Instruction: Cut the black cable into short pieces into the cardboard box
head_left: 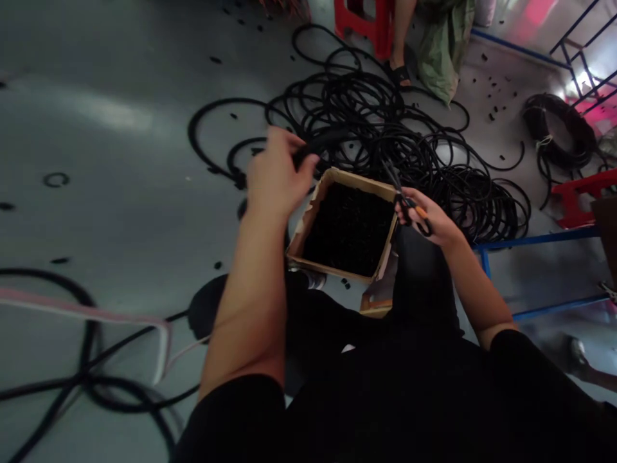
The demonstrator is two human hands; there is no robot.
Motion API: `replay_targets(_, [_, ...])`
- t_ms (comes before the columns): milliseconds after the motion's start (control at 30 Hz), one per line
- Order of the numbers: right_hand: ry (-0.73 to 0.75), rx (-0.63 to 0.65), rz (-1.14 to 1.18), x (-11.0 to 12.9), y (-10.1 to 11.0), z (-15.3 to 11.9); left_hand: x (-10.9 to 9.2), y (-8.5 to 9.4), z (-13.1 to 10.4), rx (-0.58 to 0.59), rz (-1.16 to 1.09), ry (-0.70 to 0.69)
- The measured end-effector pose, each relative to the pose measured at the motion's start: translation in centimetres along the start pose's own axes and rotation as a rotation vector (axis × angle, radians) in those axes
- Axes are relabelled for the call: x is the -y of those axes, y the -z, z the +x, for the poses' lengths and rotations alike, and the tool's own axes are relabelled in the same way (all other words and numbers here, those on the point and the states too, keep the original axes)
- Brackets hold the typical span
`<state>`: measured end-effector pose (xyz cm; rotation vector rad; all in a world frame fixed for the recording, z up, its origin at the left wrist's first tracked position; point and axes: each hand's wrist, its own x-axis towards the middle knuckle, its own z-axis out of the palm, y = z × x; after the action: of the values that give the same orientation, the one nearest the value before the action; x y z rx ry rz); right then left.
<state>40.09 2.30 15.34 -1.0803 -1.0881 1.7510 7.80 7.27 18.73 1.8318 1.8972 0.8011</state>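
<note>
My left hand (279, 170) is raised beyond the far left corner of the box, its thumb and fingers closed round a dark length of black hose (325, 138); motion blurs the grip. A pair of scissors (407, 204) with orange and black handles sits in my right hand (429, 218), blades pointing up and away, beside the box's right edge. Between the hands, the cardboard box (308, 215) holds a mass of small black pieces (349, 228). Behind it sprawls a large tangle of black hose (357, 96) on the floor.
A red stool (361, 29), another person's foot (399, 72) and a green sack (441, 54) are beyond the tangle. To the right lie a tied hose coil (559, 132), a red stool (583, 199) and a blue frame (540, 241). Thicker hose (89, 347) loops at lower left.
</note>
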Motion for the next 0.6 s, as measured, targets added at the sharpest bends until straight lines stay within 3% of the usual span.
replay_targets(100, [-0.129,0.066,-0.011,-3.5,-1.9,5.3,2.5,-3.7,0.5,0.073,0.049,0.158])
replay_targets(233, [-0.262,0.040,-0.117,-6.6,-2.4,9.1,4.9,-6.7,0.0,0.085,0.018,0.152])
replay_targets(367, [-0.343,0.048,-0.140,-7.9,-2.3,10.1,5.5,-7.5,-1.3,0.165,0.038,0.135])
replay_targets(600, [-0.366,0.029,-0.109,-8.5,-3.8,9.6,4.5,-7.0,-4.4,0.371,0.168,0.177])
